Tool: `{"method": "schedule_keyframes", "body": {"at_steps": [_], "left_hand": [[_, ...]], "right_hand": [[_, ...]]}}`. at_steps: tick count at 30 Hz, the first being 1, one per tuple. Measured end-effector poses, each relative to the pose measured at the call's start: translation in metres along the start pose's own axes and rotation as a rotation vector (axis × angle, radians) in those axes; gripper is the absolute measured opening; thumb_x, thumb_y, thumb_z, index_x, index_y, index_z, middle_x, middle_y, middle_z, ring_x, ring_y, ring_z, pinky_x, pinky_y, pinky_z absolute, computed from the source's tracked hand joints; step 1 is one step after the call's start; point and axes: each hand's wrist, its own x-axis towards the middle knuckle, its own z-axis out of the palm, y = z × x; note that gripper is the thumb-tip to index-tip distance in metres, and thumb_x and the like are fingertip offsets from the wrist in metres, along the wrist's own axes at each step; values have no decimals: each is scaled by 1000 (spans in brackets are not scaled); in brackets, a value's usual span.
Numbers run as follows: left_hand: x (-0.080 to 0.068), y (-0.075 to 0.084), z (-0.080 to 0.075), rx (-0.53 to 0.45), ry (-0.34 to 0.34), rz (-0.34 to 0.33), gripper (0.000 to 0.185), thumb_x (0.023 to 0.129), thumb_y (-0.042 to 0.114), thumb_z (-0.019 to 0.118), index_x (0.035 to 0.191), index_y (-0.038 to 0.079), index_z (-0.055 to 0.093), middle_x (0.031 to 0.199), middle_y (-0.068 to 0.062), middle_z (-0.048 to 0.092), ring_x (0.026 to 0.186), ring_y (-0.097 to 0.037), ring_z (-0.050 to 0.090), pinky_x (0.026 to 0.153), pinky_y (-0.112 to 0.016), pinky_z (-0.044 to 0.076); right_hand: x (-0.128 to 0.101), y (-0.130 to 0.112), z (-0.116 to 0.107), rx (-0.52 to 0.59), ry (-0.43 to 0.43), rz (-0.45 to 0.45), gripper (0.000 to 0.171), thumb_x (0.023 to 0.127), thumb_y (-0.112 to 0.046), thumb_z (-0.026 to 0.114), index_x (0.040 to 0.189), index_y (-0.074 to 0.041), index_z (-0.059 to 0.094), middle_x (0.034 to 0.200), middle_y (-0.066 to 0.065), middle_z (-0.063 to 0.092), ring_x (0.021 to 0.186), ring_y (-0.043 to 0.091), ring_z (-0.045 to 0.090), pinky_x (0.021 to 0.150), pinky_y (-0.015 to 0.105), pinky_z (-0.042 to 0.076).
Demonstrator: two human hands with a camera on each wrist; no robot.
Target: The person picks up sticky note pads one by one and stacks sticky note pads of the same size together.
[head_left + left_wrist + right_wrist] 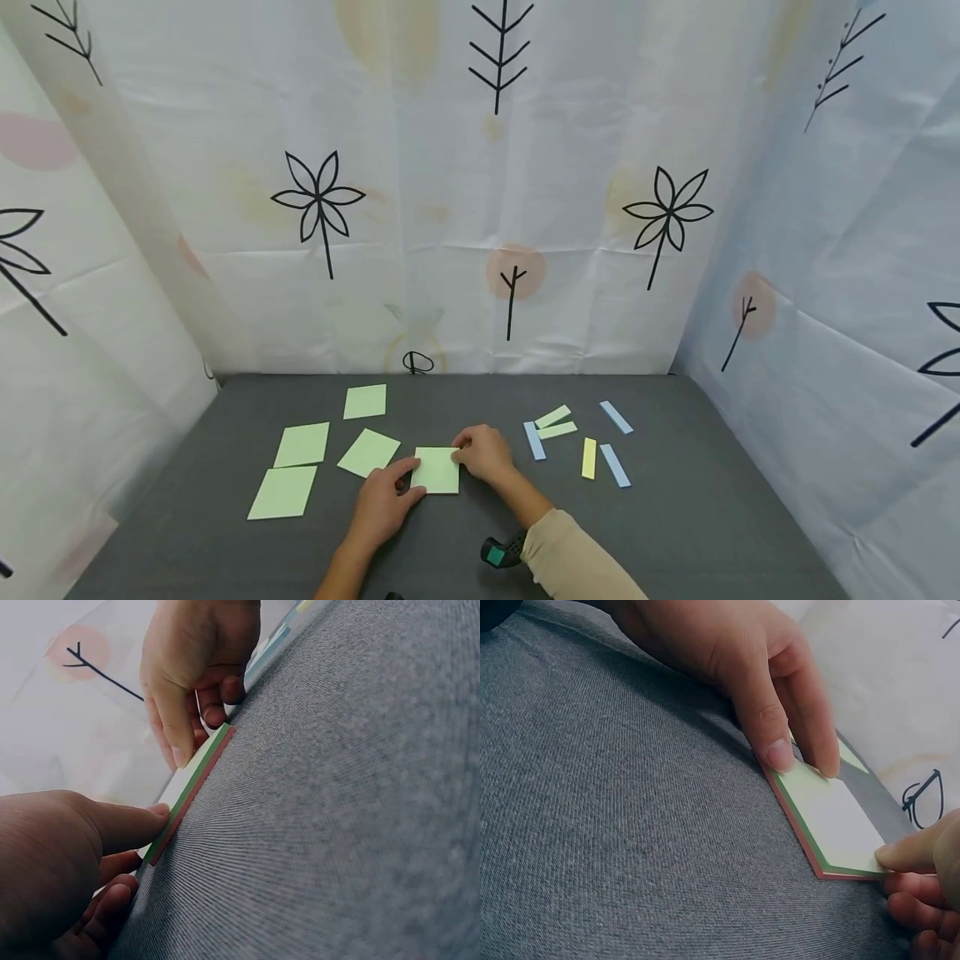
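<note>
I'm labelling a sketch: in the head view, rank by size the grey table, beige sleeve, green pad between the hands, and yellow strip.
Largest to smallest:
Grey table
Beige sleeve
Green pad
Yellow strip

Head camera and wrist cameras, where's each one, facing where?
Head: on the head, facing forward, down at the green pad; left hand, right hand, forearms, sleeve.
Left wrist: on that wrist, looking across the pad; both hands.
Right wrist: on that wrist, looking over the pad; both hands.
Wrist views share the pad's red layer.
</note>
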Motion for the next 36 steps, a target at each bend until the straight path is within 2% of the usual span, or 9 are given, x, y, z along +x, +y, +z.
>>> {"method": "schedule_keyframes", "body": {"at_steps": [3,12,19,22,27,29,32,34,36], "left_hand": [[0,0,0,-4,2,3,41,77,16,82,115,8,70,89,-3,63,76,-16,53,66,-38,44],[1,0,1,8,-2,23,40,77,15,82,114,5,71,119,-12,66,80,-18,56,70,-38,47],[1,1,0,9,-4,21,40,77,15,82,115,4,71,121,-12,65,81,-20,56,71,-39,47],[1,2,0,21,0,32,40,77,15,81,114,4,72,121,-13,65,85,-23,58,75,-42,47],[1,2,1,43,-3,31,39,78,15,81,114,3,72,122,-13,65,93,-28,59,81,-47,46],[2,3,1,48,-3,32,38,78,15,81,113,3,72,122,-13,65,94,-29,58,82,-48,46],[2,3,1,50,0,31,38,78,15,81,113,3,72,122,-13,65,94,-30,58,83,-48,46],[2,4,0,58,-1,38,39,78,16,81,113,3,72,122,-13,65,94,-30,58,82,-49,46],[2,4,0,57,-6,27,39,78,16,81,114,3,72,122,-13,65,95,-30,59,83,-49,46]], "right_hand": [[0,0,-1,-1,-10,4,5,78,-13,78,81,-13,75,67,-8,59,60,9,51,57,29,41],[1,2,0,-15,-20,0,4,80,-15,78,82,-15,76,67,-10,58,60,7,51,57,29,41],[1,1,-1,-9,-28,6,4,81,-16,78,83,-14,75,69,-9,59,61,9,51,58,30,41],[0,1,-1,-5,-24,-4,10,81,-16,78,89,-13,75,69,-9,59,61,9,52,57,31,41],[-7,6,-2,44,-14,-79,17,80,-12,78,97,-10,74,70,-7,58,60,7,50,58,28,41],[-9,9,-2,46,-8,-136,19,79,-12,79,97,-9,74,77,-4,62,68,10,54,66,31,45],[-13,14,-4,32,-21,-225,26,79,-14,80,104,-8,74,99,4,67,91,19,61,88,41,46],[-16,17,-5,20,-46,-275,32,80,-17,80,110,-8,73,114,8,65,107,26,59,96,48,42],[-20,19,-5,11,-74,-314,38,81,-20,80,114,-6,71,123,10,63,114,30,56,98,49,40]]}}
